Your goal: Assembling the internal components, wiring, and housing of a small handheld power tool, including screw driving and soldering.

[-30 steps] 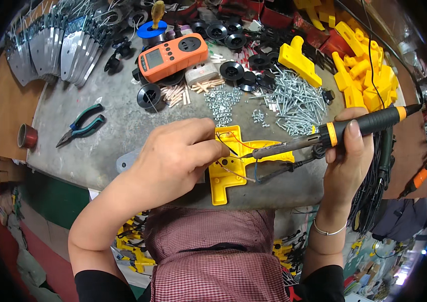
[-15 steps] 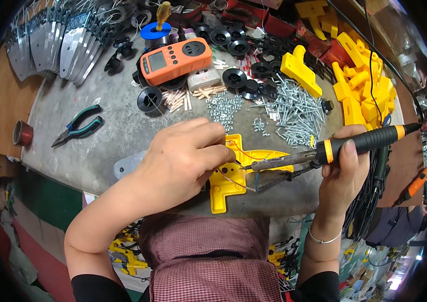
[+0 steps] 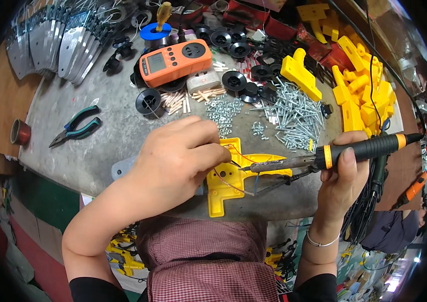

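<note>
**Fixing the wires in the yellow part**

My left hand (image 3: 178,161) pinches a thin wire (image 3: 228,151) and presses down on the yellow part (image 3: 223,186). The part lies flat on the table (image 3: 97,151), close to my body. My right hand (image 3: 344,171) is closed around the black and orange handle of the iron (image 3: 324,157). Its dark tip points left and sits right at the wire, over the part.

I think I am in the middle of this one. The red wire loops out of the part and looks loose, so the join seems not done yet. The part is open too, with no cover on it.

Much looks left to do. A heap of yellow parts (image 3: 364,90) waits on the right, well apart. Screws (image 3: 294,116) lie in a pile just behind my part.
</note>
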`<move>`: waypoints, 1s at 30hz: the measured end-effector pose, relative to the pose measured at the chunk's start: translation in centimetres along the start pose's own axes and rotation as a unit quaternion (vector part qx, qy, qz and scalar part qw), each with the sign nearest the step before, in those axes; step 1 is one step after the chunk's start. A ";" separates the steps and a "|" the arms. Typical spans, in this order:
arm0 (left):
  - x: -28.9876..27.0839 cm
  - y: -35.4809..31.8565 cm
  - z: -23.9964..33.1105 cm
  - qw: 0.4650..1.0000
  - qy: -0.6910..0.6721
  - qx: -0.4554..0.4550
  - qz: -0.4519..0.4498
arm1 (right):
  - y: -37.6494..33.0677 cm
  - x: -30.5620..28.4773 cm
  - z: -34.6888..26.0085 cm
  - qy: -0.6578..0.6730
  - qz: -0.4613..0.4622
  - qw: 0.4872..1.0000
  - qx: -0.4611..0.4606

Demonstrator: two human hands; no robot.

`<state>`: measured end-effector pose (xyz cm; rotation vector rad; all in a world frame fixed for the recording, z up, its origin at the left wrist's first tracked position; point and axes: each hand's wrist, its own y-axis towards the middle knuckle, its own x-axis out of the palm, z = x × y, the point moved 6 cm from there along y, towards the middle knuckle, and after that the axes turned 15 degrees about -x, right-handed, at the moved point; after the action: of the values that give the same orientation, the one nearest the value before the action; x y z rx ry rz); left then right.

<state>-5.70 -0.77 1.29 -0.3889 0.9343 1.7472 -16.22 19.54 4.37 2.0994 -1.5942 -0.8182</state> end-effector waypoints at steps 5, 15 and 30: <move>-0.9 -0.5 -0.1 1.000 0.001 -0.025 0.002 | -0.1 -0.4 -0.2 -0.007 0.003 1.000 -0.002; -2.6 -1.3 0.5 0.999 0.012 -0.038 0.019 | -0.1 -0.9 -0.9 0.021 -0.023 0.999 -0.006; -1.3 -1.9 -0.1 0.999 -0.026 -0.024 -0.003 | 0.0 1.1 -1.0 0.070 -0.019 0.997 0.036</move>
<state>-3.52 -1.52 1.33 -0.3761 0.8539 1.7689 -15.38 18.47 4.89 2.1915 -1.5355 -0.6197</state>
